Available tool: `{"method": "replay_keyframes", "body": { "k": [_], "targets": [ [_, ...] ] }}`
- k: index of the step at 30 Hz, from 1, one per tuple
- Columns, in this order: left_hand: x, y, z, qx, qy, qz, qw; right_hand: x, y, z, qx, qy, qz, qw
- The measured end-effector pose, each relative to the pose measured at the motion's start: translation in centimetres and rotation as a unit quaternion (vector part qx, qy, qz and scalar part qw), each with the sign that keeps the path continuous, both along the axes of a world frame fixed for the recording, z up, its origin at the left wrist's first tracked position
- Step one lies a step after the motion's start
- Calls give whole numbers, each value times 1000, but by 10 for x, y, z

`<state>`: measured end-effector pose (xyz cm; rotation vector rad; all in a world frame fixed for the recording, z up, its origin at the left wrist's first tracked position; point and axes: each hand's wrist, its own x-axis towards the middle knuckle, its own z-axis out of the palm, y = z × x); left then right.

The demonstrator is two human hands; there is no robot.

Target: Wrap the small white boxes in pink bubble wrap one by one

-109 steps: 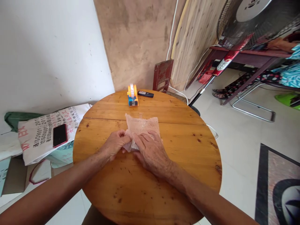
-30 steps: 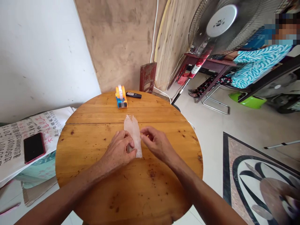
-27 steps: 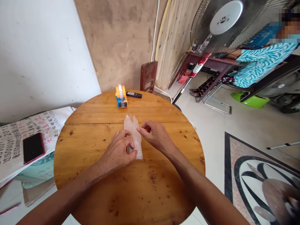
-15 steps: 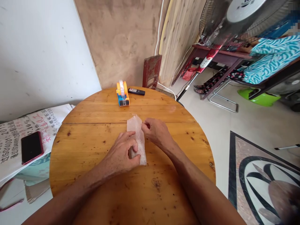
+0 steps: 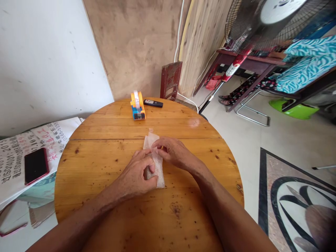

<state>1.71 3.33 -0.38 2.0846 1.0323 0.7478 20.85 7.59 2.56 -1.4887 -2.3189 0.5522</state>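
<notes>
- bubble wrap (image 5: 159, 169), spread wide earlier, lay folded narrow on the tabletop (image 5: 105, 154);
- left hand (image 5: 137, 172) rested half-open against it;
- right hand (image 5: 175, 152) had moved inward over it, fingers curled; grip unclear

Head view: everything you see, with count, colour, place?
wrap: 1, whitish, on table
table: 1, brown, centre
tape dispenser: 1, orange-blue, far edge
device: 1, black, beside dispenser
phone: 1, black, on sack
sack: 1, white, left
chair: 1, red, beyond table
fan: 1, grey, upper right
desk: 1, maroon, right
object: 1, green, right floor
person: 1, blue-white clothes, far right
left hand: 1, bare, on wrap
right hand: 1, bare, at wrap
</notes>
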Motion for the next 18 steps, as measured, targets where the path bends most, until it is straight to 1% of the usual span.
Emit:
{"method": "replay_keyframes", "body": {
  "k": [4,6,8,11,13,16,18],
  "targets": [
    [-1,-2,-2,18,6,17,1000,-4,0,-2,-16,-21,12,1000],
    [-1,-5,0,47,14,33,998,-5,1,-4,-24,-38,14,999],
    [-2,-7,4,84,24,35,996,-6,2,-7,-28,-50,19,998],
    [-2,-8,9,135,37,0,990,-5,4,-13,-20,-50,28,998],
    [-2,-8,11,154,41,-28,987,-4,6,-17,-14,-44,30,999],
    [-1,-7,9,154,33,-44,987,-4,9,-21,-7,-29,28,999],
    [-1,-6,6,146,23,-43,988,-2,11,-23,2,-8,0,1000]
  ]
}}
